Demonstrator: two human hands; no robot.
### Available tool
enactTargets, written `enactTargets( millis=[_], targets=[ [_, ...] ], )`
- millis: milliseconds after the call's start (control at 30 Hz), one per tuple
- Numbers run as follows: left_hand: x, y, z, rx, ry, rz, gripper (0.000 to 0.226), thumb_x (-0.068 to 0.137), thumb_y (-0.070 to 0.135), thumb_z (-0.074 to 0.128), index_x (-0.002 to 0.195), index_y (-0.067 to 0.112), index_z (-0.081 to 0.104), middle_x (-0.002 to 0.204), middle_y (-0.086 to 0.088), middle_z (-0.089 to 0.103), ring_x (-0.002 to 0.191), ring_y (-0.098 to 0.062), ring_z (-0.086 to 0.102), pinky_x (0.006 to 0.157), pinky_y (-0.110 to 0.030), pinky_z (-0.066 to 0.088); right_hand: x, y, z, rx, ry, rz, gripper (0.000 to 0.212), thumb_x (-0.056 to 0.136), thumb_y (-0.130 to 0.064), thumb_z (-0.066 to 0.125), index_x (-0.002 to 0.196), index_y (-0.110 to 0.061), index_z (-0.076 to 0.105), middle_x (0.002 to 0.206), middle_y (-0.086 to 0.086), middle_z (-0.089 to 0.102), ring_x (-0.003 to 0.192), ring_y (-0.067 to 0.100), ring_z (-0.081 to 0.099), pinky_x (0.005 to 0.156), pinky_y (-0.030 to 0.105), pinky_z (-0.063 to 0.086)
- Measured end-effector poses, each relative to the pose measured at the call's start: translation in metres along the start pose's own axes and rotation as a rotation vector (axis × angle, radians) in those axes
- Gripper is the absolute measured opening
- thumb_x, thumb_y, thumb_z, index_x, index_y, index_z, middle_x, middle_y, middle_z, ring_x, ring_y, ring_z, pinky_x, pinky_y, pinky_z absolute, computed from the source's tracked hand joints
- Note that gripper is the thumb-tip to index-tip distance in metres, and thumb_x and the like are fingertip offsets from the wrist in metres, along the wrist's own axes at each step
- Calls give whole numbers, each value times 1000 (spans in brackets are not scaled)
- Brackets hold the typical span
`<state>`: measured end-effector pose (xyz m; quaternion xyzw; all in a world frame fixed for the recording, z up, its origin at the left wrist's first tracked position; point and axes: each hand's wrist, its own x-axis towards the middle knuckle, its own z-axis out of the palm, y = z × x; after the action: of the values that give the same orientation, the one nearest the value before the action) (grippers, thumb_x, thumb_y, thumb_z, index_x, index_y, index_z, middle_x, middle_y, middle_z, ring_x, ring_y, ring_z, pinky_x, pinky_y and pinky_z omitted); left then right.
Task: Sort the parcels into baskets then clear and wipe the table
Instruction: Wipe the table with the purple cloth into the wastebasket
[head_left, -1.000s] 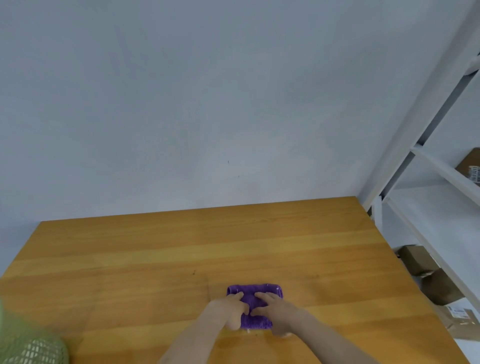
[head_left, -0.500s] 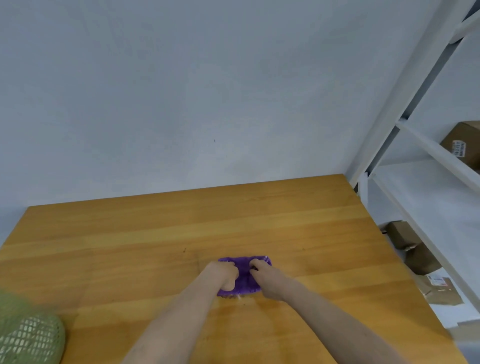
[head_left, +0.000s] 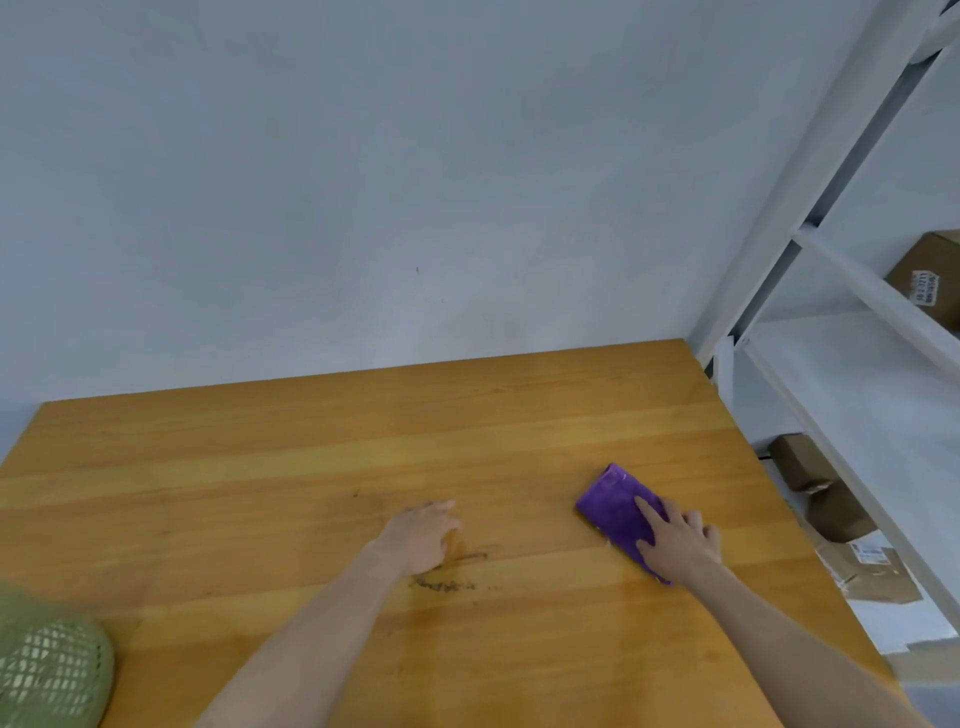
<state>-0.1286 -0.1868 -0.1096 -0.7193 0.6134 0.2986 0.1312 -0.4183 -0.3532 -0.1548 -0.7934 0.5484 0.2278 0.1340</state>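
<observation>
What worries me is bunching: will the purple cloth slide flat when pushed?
Probably soft and floppy: the purple cloth looks plush and folded. Under the flat right hand it likely slides on the smooth table; pushed edge-on, it may bunch.

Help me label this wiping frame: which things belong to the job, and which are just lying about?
Job: purple cloth under the right hand; wooden table; dark smudges by the left hand; green mesh basket.
Lying about: white rack; labelled box on its shelf; brown boxes on the floor.

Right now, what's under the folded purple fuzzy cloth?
The folded purple cloth lies on the orange-brown wooden table, with the right hand flat on top. The patch of table beneath is covered.
</observation>
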Motion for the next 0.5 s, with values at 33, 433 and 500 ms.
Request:
enactTargets(
  millis=[33,433,500],
  targets=[
    [-2,-5,3,-7,4,-10,49,98,6,31,144,22,37,160,3,6,141,-17,27,104,-37,38,0,-6,1,-35,19,-13,65,98,-42,36,152,-28,2,159,-1,1,142,25,14,111,40,22],
    [-35,-46,30,-80,48,-98,50,98,8,35,146,23,33,159,4,11,143,-19,23,112,-38,32,-18,-117,15,-89,31,-203,71,98,-24,45,153,-19,0,159,13,-1,142,31,13,113,38,25],
    [-38,-49,30,-86,51,-92,50,98,9,35,147,22,33,159,3,11,143,-19,22,112,-37,31,-28,-134,24,-96,42,-277,72,96,-14,46,153,-19,2,159,13,-1,141,32,14,113,38,25]
  ],
)
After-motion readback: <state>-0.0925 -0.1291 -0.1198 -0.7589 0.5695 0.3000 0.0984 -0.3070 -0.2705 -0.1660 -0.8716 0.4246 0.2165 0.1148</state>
